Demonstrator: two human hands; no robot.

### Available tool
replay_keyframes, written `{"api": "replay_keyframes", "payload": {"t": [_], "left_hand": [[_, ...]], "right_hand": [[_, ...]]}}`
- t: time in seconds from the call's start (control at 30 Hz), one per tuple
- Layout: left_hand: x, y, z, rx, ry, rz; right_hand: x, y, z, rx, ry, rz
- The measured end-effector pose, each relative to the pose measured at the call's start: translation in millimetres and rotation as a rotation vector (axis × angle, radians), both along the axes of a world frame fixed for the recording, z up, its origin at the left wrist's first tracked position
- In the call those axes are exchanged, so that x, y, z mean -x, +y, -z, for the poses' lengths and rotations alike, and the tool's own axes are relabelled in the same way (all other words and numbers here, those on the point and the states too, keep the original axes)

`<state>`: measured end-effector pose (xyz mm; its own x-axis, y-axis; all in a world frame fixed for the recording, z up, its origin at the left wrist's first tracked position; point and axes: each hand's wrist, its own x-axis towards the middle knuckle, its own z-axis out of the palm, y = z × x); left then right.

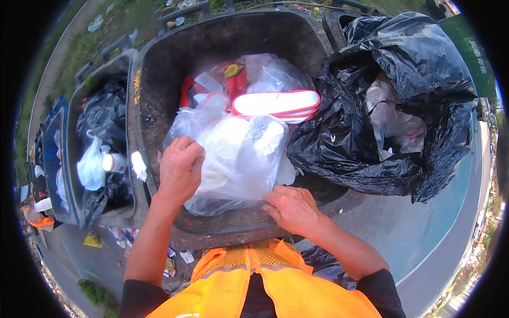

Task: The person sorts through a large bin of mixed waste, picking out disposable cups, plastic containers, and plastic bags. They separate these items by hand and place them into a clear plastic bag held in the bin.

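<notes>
Both hands are over a large dark waste bin (238, 28) heaped with rubbish. My left hand (181, 167) pinches the left side of a clear plastic bag (238, 167), its fingers curled in. At the bag's lower right corner, my right hand (294, 206) grips the film between thumb and fingers. White crumpled material, perhaps tissue, shows through the plastic. Just beyond the bag lie white slippers with red trim (276, 103). Behind them are red packaging with a yellow round part (232, 70) and another clear bag (278, 77).
An open black rubbish bag (334, 131) with clear plastic inside bulges over the bin's right side. To the left stands another bin (133, 99) holding black bags, a white plastic bag (92, 163) and a paper cup (114, 163). Litter (187, 257) lies on the ground near the bins.
</notes>
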<state>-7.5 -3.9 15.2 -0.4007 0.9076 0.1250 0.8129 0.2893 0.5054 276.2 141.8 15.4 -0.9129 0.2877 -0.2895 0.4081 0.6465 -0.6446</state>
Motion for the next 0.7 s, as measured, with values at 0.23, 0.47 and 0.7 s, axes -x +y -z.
{"api": "replay_keyframes", "payload": {"t": [0.23,0.47,0.7], "left_hand": [[-0.8,-11.7,-13.4,-0.013,-0.143,0.403],[1.0,-15.4,-20.5,0.426,-0.01,0.686],[9.5,-29.7,-25.5,0.514,0.224,0.537]], "right_hand": [[58.9,23.2,-8.8,-0.251,0.442,0.113],[42.2,24.4,14.0,-0.248,-0.05,-0.182],[8.6,13.4,-12.9,-0.131,-0.316,-0.13]]}}
